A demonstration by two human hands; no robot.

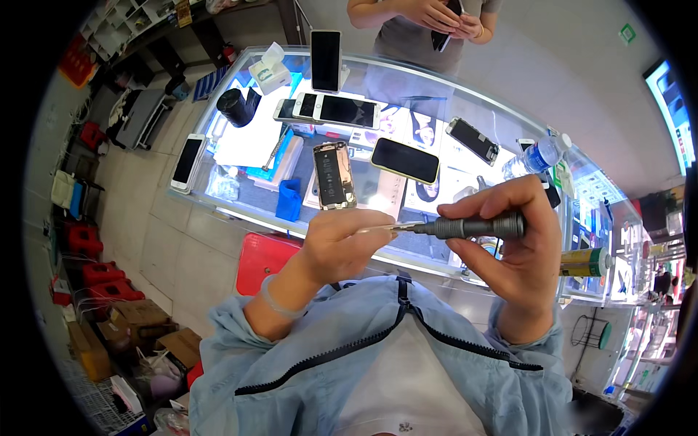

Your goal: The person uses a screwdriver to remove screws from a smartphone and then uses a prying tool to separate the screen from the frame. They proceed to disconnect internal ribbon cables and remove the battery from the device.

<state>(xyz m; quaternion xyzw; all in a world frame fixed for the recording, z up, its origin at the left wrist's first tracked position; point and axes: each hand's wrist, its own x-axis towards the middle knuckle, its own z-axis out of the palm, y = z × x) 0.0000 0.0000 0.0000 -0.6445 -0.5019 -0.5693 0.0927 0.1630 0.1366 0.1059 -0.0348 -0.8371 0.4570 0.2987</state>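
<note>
My right hand (525, 247) is closed around the grey ribbed handle of a screwdriver (476, 227), whose thin shaft points left. At its tip, my left hand (336, 245) pinches with thumb and fingers together. A thin pale sliver shows between those fingers, too small to name. Just beyond my left hand lies an opened phone (333, 174), its black battery and inner parts uncovered. Right of that lies a phone with a dark screen and a pale yellow edge (404, 160). Farther right rests a dark phone part with exposed components at one end (472, 141).
The lit glass counter (265, 224) carries several more phones (349, 111), a black cylinder (234, 107), a tissue box (270, 74), a blue cloth (289, 200) and a water bottle (534, 158). Across it stands a person holding a phone (445, 36). A red stool (263, 261) is at the near side.
</note>
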